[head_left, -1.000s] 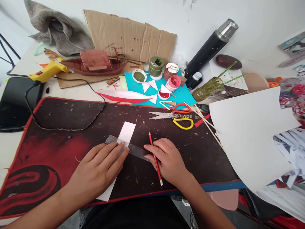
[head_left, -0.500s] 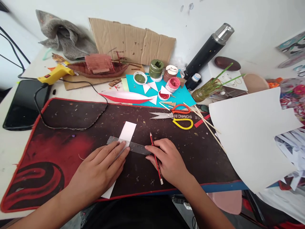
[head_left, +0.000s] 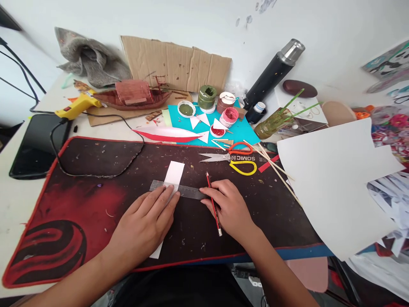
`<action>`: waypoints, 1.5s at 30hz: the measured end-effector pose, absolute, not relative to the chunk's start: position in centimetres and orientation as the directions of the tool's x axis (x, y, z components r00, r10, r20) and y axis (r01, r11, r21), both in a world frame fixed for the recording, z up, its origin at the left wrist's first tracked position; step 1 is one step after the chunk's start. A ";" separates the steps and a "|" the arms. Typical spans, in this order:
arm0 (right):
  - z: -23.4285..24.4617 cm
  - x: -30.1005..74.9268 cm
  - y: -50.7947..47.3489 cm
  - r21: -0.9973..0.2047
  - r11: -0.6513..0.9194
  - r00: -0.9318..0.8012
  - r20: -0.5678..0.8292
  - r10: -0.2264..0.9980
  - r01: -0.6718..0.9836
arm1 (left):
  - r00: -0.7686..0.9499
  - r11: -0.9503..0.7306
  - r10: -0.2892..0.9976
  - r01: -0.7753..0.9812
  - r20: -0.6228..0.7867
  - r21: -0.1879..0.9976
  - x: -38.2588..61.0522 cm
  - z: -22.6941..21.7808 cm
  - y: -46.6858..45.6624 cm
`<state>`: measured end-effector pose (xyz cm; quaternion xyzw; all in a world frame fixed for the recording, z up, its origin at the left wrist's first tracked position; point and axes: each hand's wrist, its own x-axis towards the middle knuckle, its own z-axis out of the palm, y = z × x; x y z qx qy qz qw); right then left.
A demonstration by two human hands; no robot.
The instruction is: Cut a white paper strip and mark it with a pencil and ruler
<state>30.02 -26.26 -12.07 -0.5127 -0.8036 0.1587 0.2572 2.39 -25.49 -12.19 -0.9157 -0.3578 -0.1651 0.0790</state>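
Observation:
A transparent ruler (head_left: 191,192) lies crosswise over a white paper strip (head_left: 174,172) on the dark desk mat. My left hand (head_left: 143,221) rests flat, its fingertips on the ruler and strip; it covers the strip's middle, while the lower end shows beneath the palm. At the ruler's right end, my right hand (head_left: 228,207) pinches the edge between thumb and index finger. A red-and-black pencil (head_left: 214,204) is tucked in the same hand, its tip pointing away from me. Beyond the hands lie scissors (head_left: 228,157) with an orange and a yellow handle.
Paint jars (head_left: 207,98) and white paper triangles sit on a blue sheet (head_left: 174,113). Behind the mat (head_left: 105,209) are a model boat (head_left: 134,94), a yellow glue gun (head_left: 75,105) and a black flask (head_left: 271,74). A large white sheet (head_left: 329,183) overhangs the right side.
Both hands, the ruler and the pencil have shifted slightly right. The paper strip's lower end has moved right and stands more upright. The camera view has tilted a little.

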 end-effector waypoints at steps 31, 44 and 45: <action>-12.1 30.1 -26.3 -0.569 0.404 -0.310 0.259 0.915 0.716 | 0.671 -0.727 0.652 0.686 0.352 0.039 2.3 -12.2 -25.7; -12.0 30.1 -26.2 -0.586 0.392 -0.302 0.250 0.920 0.709 | 0.683 -0.735 0.636 0.677 0.358 0.014 2.4 -11.9 -25.6; -12.1 30.1 -26.2 -0.587 0.391 -0.301 0.250 0.920 0.709 | 0.686 -0.737 0.634 0.676 0.357 0.010 2.4 -11.9 -25.6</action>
